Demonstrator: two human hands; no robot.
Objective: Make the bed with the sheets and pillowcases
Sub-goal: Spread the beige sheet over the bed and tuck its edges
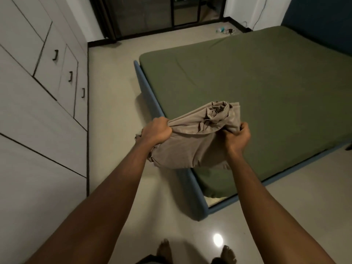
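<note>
Glossy pale floor (114, 73) with bright glare spot (218, 240), near; white panelled wardrobe (28, 111), left; dark-framed glass doors (144, 14), far.

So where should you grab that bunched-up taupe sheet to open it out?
The bunched taupe fabric sheet is twisted into folds in its middle and hangs slack below. So it is probably best gripped at its two side edges, one from each side, as the left hand and right hand do. That should let it shake open.

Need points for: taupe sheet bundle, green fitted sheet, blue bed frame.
taupe sheet bundle (187, 147), head view, on the flat fabric between the hands.
green fitted sheet (257, 79), head view, on its open top surface.
blue bed frame (150, 101), head view, on the left side rail.
</note>
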